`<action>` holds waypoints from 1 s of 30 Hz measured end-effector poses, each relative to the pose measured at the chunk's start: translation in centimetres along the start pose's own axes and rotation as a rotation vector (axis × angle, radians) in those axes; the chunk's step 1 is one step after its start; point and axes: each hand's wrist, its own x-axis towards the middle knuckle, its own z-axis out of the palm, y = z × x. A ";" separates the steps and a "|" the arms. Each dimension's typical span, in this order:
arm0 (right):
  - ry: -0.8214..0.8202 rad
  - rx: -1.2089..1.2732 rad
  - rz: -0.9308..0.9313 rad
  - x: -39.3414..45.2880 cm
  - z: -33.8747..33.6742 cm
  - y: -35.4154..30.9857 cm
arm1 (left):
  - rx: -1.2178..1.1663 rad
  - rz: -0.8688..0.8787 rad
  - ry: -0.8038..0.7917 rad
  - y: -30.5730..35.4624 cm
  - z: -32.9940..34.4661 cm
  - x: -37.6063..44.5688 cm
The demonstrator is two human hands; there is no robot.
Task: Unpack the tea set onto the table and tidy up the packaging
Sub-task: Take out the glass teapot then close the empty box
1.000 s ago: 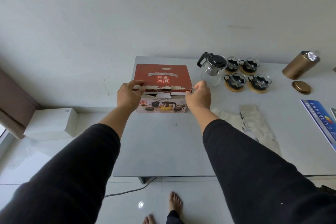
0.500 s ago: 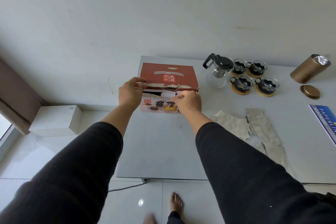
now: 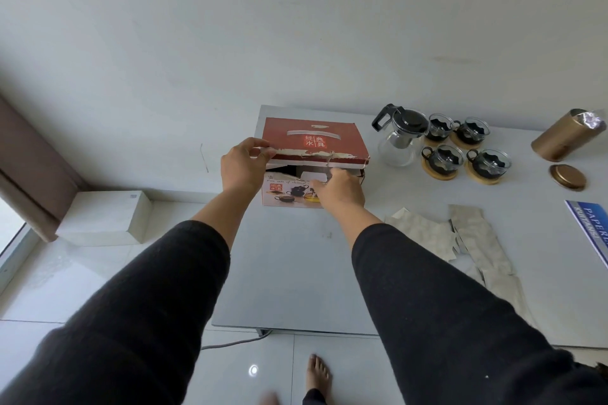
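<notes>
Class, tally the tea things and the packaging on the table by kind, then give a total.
Glass teapot: 1
Glass cups on wooden coasters: 4
Red box: 1
Gold canister: 1
Gold lid: 1
Total: 8

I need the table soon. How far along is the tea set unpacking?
Done: the glass teapot and four cups stand on the table. In hand: the left hand holds the red box by its torn lid edge; the right hand is at its front opening. Left: closing the box and clearing the silver wrappers.
</notes>
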 end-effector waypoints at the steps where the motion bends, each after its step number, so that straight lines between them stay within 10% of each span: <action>1: -0.013 0.015 0.008 0.1 -0.1 0.0 | -0.005 -0.006 -0.001 -0.1 0.0 0.0; 30: 0.110 -0.132 -0.212 -0.1 -0.5 1.9 | 0.053 -0.089 0.061 -0.7 2.2 -0.6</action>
